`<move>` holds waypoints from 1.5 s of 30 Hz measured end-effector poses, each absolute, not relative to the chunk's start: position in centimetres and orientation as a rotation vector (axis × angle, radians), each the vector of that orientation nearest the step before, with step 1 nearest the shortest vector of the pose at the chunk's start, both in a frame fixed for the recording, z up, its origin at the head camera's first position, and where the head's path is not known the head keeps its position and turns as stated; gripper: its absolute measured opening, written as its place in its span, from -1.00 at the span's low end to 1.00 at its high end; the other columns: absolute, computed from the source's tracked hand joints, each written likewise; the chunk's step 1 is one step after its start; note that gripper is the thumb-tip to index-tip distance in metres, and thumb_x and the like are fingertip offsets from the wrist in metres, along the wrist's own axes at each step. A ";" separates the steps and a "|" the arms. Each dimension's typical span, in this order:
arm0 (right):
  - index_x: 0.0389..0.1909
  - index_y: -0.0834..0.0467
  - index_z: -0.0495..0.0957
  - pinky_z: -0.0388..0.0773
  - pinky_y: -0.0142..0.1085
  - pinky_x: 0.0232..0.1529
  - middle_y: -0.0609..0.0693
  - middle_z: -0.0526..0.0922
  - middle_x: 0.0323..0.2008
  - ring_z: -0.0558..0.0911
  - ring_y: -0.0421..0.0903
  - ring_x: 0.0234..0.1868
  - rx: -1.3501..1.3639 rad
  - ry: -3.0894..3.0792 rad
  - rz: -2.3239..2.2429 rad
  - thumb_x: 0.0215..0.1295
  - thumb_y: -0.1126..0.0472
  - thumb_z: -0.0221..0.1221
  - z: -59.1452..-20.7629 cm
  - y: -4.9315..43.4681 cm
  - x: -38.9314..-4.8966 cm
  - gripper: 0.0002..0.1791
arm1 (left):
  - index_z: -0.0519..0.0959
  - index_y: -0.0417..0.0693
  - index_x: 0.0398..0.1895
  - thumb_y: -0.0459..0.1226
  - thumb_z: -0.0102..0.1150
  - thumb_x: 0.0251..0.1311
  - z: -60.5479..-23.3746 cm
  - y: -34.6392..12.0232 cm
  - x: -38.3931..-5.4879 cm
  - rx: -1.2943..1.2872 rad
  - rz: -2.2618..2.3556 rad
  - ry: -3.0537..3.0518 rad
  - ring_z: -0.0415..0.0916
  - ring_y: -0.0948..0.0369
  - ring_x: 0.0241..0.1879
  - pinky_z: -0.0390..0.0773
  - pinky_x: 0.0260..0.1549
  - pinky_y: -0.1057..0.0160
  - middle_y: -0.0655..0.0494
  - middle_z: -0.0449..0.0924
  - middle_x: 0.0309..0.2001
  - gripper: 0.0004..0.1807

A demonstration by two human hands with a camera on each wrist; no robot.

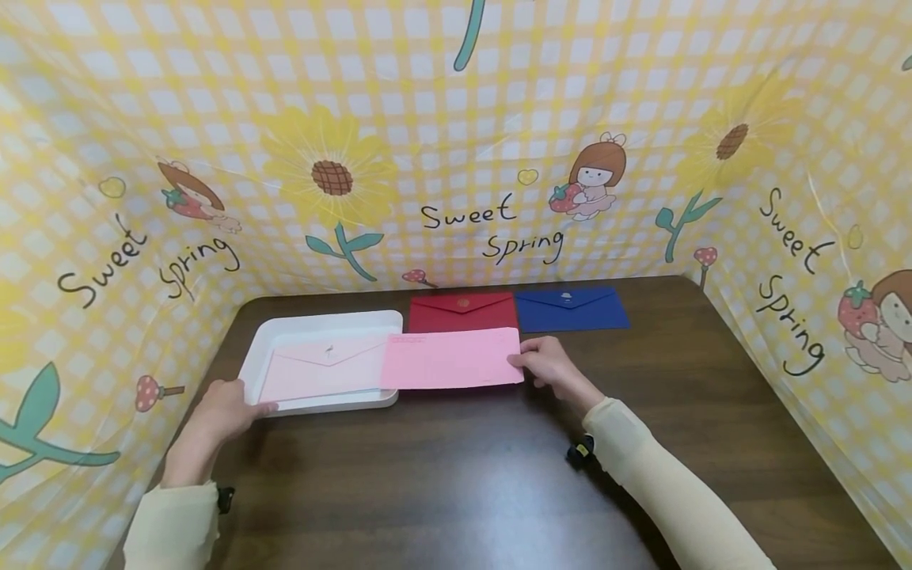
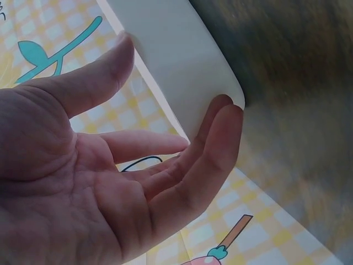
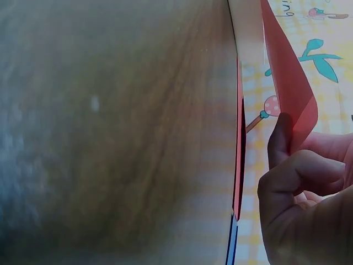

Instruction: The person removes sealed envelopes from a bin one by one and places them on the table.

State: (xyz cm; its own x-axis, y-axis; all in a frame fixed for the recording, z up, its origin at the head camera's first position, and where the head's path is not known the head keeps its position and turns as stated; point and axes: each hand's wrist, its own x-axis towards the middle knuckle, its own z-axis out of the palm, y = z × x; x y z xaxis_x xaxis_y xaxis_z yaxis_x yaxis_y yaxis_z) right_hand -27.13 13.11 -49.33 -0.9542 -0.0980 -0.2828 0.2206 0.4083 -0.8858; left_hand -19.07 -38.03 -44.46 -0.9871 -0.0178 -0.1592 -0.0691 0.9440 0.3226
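A pink envelope (image 1: 456,360) is held level over the table by its right end, pinched between the thumb and fingers of my right hand (image 1: 552,364). Its left end overlaps the white tray (image 1: 285,331) and a pale pink envelope (image 1: 321,376) with a pointed flap, which lies in that tray. In the right wrist view the pink envelope (image 3: 292,83) appears edge-on, rising from the fingers. My left hand (image 1: 226,408) grips the front left corner of the tray. The left wrist view shows thumb and fingers spread around the tray's side (image 2: 171,61).
Behind the pink envelope a red envelope (image 1: 463,317) and a blue envelope (image 1: 573,310) lie side by side at the back of the dark wooden table (image 1: 456,475). A yellow checked cloth (image 1: 427,142) with printed flowers encloses the back and both sides.
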 end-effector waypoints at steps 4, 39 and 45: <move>-0.13 0.25 0.72 0.68 -0.04 -0.23 0.11 0.65 -0.16 0.55 0.08 -0.08 0.094 2.382 -1.562 0.41 0.19 0.32 -49.4 13.5 -27.1 -0.81 | 0.42 -0.79 0.03 -0.16 0.41 0.28 -44.6 -37.9 -19.0 -0.074 0.497 2.945 0.45 -0.35 -0.14 0.46 -0.03 -0.36 -0.66 0.49 -0.12 -0.28; -0.08 0.28 0.71 0.66 -0.05 -0.21 0.13 0.65 -0.16 0.52 0.09 -0.07 0.114 2.407 -1.545 0.42 0.18 0.31 -49.2 16.3 -28.4 -0.77 | 0.42 -0.79 0.02 -0.17 0.41 0.29 -44.6 -37.9 -19.2 -0.096 0.485 2.931 0.41 -0.34 -0.12 0.43 -0.01 -0.35 -0.64 0.49 -0.12 -0.30; -0.06 0.30 0.72 0.69 0.02 -0.16 0.14 0.68 -0.13 0.54 0.11 -0.02 0.101 2.406 -1.520 0.40 0.19 0.32 -49.4 15.8 -28.3 -0.75 | 0.43 -0.78 0.02 -0.17 0.41 0.29 -44.7 -38.1 -19.1 -0.081 0.486 2.937 0.42 -0.34 -0.13 0.44 -0.03 -0.34 -0.63 0.50 -0.13 -0.30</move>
